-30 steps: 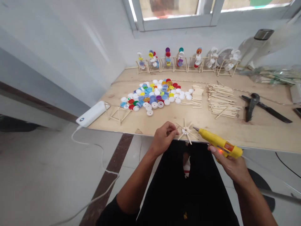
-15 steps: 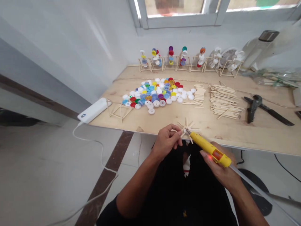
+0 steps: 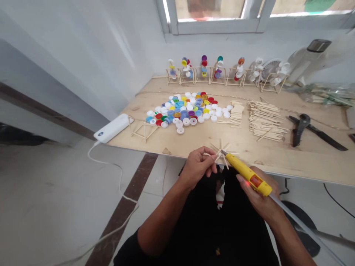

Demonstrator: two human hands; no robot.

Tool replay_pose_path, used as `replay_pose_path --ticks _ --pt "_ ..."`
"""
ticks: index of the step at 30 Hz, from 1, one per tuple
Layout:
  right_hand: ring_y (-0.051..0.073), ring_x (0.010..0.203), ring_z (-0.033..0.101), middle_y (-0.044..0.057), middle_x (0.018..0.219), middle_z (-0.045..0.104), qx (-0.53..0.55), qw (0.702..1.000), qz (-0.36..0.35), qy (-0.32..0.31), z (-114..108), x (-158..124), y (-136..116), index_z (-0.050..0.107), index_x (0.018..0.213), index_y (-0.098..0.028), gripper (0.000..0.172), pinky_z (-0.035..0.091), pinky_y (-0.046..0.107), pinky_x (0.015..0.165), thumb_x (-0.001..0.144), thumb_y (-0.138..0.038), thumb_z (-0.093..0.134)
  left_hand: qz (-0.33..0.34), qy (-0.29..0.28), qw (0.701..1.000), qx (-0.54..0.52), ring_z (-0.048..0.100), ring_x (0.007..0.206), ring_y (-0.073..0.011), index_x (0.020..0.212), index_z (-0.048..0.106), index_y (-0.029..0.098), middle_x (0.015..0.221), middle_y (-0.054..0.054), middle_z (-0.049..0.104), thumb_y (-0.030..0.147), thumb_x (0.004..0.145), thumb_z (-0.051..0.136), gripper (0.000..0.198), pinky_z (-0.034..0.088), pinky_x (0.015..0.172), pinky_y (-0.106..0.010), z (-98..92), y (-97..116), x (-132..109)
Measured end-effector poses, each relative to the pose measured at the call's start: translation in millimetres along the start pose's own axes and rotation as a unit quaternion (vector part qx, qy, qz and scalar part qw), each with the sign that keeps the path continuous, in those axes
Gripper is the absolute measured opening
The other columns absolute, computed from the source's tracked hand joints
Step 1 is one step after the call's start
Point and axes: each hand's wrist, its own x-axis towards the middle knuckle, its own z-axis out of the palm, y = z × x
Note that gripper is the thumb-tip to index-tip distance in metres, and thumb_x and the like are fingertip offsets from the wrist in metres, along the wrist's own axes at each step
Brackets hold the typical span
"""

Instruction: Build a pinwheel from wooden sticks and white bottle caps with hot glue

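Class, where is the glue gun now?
In the head view, the glue gun is right of centre, in the right hand, its tip at the stick star.

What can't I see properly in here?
All in the head view:
Middle of the stick star: partly behind the tip of the yellow glue gun.
White fan: partly behind white caps.
Dark thing: cut off by the right edge.
Plastic bag: contents too blurry.

This looks like a small craft workshop. Under a window (image 3: 219, 26), a plain wooden worktop (image 3: 177, 143) carries loose bottle caps (image 3: 183, 113), piled sticks (image 3: 266, 120) and a row of stick-and-cap models (image 3: 204, 68), with a glue gun (image 3: 245, 171) in use.
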Motion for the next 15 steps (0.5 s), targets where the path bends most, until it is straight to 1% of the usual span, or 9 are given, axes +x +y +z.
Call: replay_pose_path --ticks 3,5,9,12,15 --pt "0.012 0.048 0.049 -0.003 0.053 0.049 -0.015 0.999 -0.035 0.000 0.6 0.6 3.0 0.050 0.061 -0.022 0.032 0.038 0.025 0.049 0.086 -0.042 0.051 -0.004 -0.003 1.000 -0.008 0.042 0.031 -0.0046 0.078 0.053 0.016 0.048 0.004 0.062 0.035 0.073 0.066 0.023 0.026 0.035 -0.016 -0.4 0.1 0.1" --pt "0.011 0.050 0.050 -0.002 0.054 0.049 -0.026 0.999 -0.034 0.000 1.8 0.0 4.7 0.051 0.062 -0.022 0.031 0.039 0.025 0.050 0.086 -0.041 0.051 -0.008 -0.001 1.000 -0.011 0.042 0.030 -0.0043 0.078 0.053 0.016 0.047 0.004 0.061 0.034 0.073 0.066 0.023 0.026 0.035 -0.016 -0.4 0.5 0.0" --pt "0.011 0.049 0.048 -0.002 0.053 0.048 -0.033 0.999 -0.025 0.008 3.3 -1.5 5.5 0.050 0.060 -0.022 0.034 0.037 0.025 0.048 0.086 -0.043 0.050 -0.011 0.002 1.000 -0.014 0.042 0.030 -0.0043 0.078 0.053 0.016 0.047 0.004 0.061 0.033 0.073 0.065 0.022 0.025 0.035 -0.016 -0.6 0.9 -0.1" --pt "0.011 0.045 0.045 -0.003 0.051 0.046 -0.035 0.999 -0.032 -0.003 2.1 -1.0 3.9 0.053 0.061 -0.022 0.033 0.034 0.025 0.046 0.086 -0.044 0.050 -0.011 -0.002 1.000 -0.019 0.042 0.030 -0.0042 0.078 0.053 0.016 0.047 0.004 0.062 0.034 0.074 0.065 0.023 0.024 0.035 -0.016 -0.9 0.9 0.2" --pt "0.010 0.041 0.041 -0.004 0.050 0.042 -0.049 0.998 -0.039 0.008 -0.1 1.0 2.4 0.053 0.061 -0.022 0.033 0.030 0.026 0.044 0.087 -0.043 0.050 -0.012 -0.002 1.000 -0.020 0.042 0.030 -0.0042 0.078 0.053 0.016 0.047 0.004 0.062 0.034 0.073 0.065 0.023 0.024 0.035 -0.016 -1.3 0.7 0.4"
